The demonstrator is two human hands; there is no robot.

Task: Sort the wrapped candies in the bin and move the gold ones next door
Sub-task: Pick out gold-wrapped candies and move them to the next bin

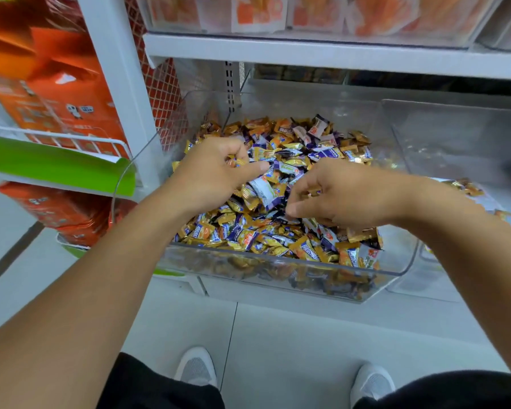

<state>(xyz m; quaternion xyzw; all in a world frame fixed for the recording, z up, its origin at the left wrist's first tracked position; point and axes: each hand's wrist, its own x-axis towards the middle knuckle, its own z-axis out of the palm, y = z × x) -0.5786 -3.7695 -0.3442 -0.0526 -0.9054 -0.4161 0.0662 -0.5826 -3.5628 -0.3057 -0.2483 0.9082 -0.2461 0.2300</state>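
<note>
We're pinching gold-wrapped candies (236, 162) w/ left hand (215, 169) & right hand (336, 196), both curled over clear plastic bin (277, 273); best checking colours before shifting to neighbouring clear bin (460, 190).

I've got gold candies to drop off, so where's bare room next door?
The neighbouring clear bin on the right is mostly bare, with a few gold candies near its front. The main bin is packed full.

White metal shelving (336, 53) (orange boxes (68, 93) alongside) stands on pale floor tiles (277, 335).
</note>
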